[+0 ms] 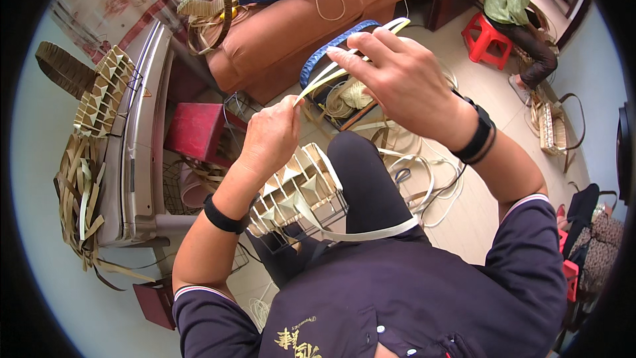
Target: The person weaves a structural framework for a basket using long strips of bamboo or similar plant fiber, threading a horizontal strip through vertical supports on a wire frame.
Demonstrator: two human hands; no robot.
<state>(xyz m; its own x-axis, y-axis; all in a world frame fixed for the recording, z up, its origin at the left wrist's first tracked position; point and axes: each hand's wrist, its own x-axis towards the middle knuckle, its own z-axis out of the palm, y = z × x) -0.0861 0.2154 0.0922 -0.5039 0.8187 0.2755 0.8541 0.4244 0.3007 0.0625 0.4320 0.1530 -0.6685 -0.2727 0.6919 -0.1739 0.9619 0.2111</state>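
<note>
A pale cream flat strip (317, 84) stretches between my hands above my lap. My left hand (270, 136) pinches one end in closed fingers. Higher up and to the right, my right hand (407, 83) curls over the same strip with bent fingers; its thumb side is partly hidden. Below my hands, a half-woven basket (298, 189) with a dark wire frame and cream and tan strips rests tilted by my left thigh. From it a loose whitish strip (368, 234) curves across my lap. Behind the held strip arches a blue woven handle (331, 46).
A dark box (339, 121) with coiled cord stands ahead, with loose strips (430, 179) over the floor. A brown sofa (291, 40) carries baskets. At left are a red stool (197, 131) and a woven basket (106, 96). Far right, a person (513, 6) sits on a red plastic stool (487, 43).
</note>
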